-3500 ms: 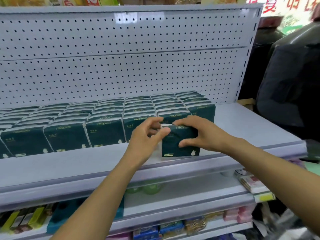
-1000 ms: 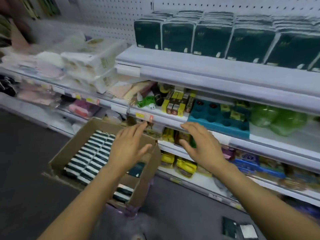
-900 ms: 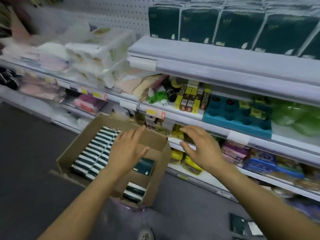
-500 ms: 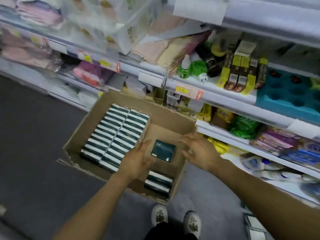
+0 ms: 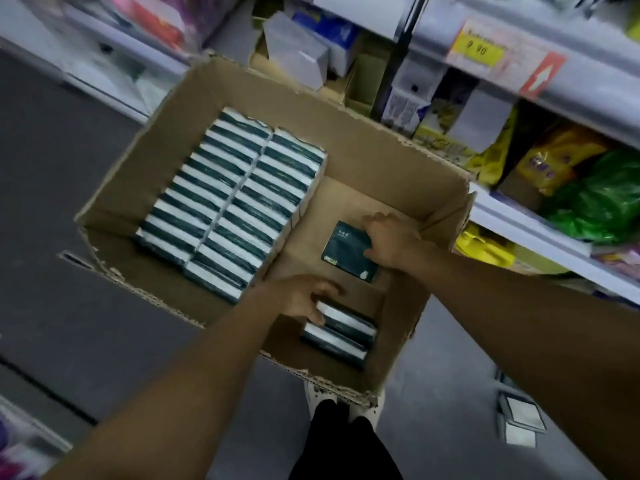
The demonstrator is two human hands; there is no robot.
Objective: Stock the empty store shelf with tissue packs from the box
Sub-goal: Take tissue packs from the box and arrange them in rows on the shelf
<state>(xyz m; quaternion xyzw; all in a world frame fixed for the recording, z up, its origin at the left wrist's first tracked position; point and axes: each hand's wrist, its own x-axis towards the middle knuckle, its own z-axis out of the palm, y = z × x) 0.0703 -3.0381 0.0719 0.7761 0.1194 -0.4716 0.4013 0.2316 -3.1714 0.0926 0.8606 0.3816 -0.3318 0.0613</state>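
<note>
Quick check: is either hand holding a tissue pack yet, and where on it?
Neither pack is lifted. The right hand touches the flat pack at its right edge; the left hand touches the upright packs at their left end.

— What is the person wearing on the arms?

— Nothing. Both forearms are bare right up to the picture's edge, no sleeve showing. The left hand (image 5: 300,296) and right hand (image 5: 391,240) are bare too, no gloves; I can make out no ring or watch.

— And lower down?

— Black trousers (image 5: 343,441) at the bottom edge, and the toes of white shoes (image 5: 320,393) peeking out under the box.
</note>
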